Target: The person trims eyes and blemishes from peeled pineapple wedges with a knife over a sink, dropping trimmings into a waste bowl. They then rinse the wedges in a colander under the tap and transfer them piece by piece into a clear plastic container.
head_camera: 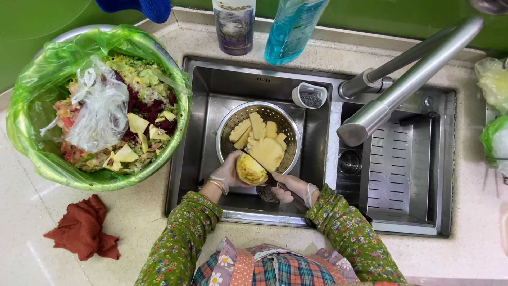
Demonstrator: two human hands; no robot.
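Yellow pineapple [251, 169] gripped in left hand [228, 173], right hand [293, 186] closed on knife [270, 182], over colander [227, 124]

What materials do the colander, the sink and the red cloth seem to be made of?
Colander: probably stainless steel, shiny silver with punched holes. Sink: brushed stainless steel by its dull grey sheen. Red cloth: soft woven fabric, matt and crumpled; the fibre cannot be told.

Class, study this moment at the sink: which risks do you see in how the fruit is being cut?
1. The left hand grips the pineapple piece in mid-air over the colander, so a slip might bring the blade onto its fingers.
2. Thin gloves may be slippery when wet.
3. The right hand hides the knife handle.
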